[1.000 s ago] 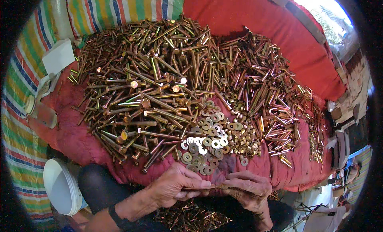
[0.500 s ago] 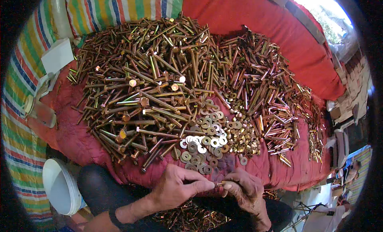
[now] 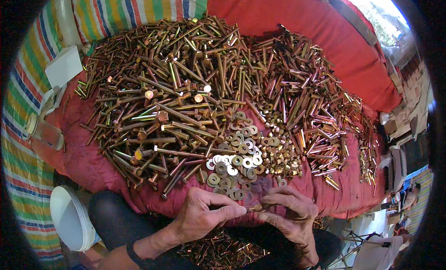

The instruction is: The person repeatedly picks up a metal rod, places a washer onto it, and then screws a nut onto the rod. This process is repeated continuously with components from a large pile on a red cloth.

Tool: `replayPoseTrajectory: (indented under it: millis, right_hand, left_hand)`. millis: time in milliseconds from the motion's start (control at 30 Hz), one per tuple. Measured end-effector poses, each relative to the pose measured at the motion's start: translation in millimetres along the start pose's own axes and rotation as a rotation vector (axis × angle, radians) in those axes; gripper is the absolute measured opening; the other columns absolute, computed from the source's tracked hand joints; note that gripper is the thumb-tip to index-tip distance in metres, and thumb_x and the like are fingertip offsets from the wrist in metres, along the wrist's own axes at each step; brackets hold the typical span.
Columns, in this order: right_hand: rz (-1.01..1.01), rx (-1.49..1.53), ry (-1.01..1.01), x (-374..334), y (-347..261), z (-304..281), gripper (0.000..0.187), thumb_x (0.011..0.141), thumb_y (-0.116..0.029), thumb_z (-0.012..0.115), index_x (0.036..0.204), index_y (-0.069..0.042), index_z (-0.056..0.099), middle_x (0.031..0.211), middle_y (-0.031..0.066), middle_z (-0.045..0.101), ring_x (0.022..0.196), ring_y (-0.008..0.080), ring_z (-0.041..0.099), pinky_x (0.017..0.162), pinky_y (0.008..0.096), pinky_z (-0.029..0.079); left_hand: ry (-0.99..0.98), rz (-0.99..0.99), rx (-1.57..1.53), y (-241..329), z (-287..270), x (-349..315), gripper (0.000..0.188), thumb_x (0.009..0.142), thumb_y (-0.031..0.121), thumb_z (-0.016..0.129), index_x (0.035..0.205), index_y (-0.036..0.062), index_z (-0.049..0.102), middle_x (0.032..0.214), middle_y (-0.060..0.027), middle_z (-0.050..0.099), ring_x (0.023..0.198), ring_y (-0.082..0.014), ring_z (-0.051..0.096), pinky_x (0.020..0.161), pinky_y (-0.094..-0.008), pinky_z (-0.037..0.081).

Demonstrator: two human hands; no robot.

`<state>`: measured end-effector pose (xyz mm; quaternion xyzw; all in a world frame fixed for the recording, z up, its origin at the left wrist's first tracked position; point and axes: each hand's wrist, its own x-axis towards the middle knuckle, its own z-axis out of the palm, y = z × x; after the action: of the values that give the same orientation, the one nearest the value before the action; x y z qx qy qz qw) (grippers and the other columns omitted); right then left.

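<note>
Bolts (image 3: pixel 153 107), washers (image 3: pixel 238 161) and nuts (image 3: pixel 284 159) crowd ahead; left hand (image 3: pixel 202 213) pinches a fastener (image 3: pixel 253 208); whether right hand (image 3: pixel 293 215) grips, I can't tell.

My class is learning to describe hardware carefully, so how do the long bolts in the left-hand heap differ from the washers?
Shape: the long bolts are straight shafts with heads; the washers are flat rings with central holes.
Colour: the long bolts look coppery gold; the washers look greyer, several shining almost white.
Spread: the long bolts form a broad heap; the washers fill a much smaller patch.
Shared: both look metallic and lie in jumbled, overlapping groups.
</note>
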<state>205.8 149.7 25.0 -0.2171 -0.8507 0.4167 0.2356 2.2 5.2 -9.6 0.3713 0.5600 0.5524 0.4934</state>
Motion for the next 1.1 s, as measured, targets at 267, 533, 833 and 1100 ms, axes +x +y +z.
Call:
replayPoseTrajectory:
  millis: [267,533,833,1100]
  right_hand:
    - [0.189,0.013,-0.136,-4,-11,6,0.011,0.095,-0.012,0.076,0.1,-0.002,0.074,0.089,0.0134,0.07,0.077,0.0231,0.069,0.07,0.0352,0.054]
    - [0.027,0.073,0.05,0,-1,6,0.026,0.084,-0.013,0.086,0.104,-0.001,0.075,0.097,0.0106,0.075,0.092,0.0234,0.074,0.082,0.0334,0.057]
    - [0.354,0.167,-0.005,-8,-17,4,0.036,0.086,-0.013,0.085,0.118,-0.001,0.074,0.102,0.0111,0.077,0.092,0.019,0.075,0.079,0.0317,0.058]
    - [-0.061,-0.056,-0.124,6,-8,6,0.028,0.089,-0.012,0.083,0.113,-0.002,0.074,0.089,0.0087,0.073,0.08,0.0182,0.071,0.069,0.0317,0.056]
  left_hand:
    - [-0.014,-0.015,0.022,6,5,-2,0.016,0.094,0.014,0.078,0.1,-0.0008,0.082,0.077,0.0016,0.074,0.072,-0.0015,0.059,0.062,-0.0229,0.045]
    - [-0.015,-0.096,-0.133,4,0,2,0.016,0.094,0.014,0.079,0.098,-0.0006,0.083,0.074,0.0021,0.072,0.066,-0.0028,0.058,0.058,-0.0226,0.044]
    - [-0.054,-0.141,-0.12,4,5,1,0.016,0.094,0.015,0.079,0.096,-0.0008,0.083,0.071,0.0051,0.069,0.067,-0.0014,0.055,0.058,-0.0221,0.041]
    - [-0.052,-0.164,-0.18,3,1,3,0.02,0.093,0.017,0.079,0.096,-0.0027,0.082,0.069,-0.0024,0.069,0.057,-0.0074,0.058,0.053,-0.0241,0.044]
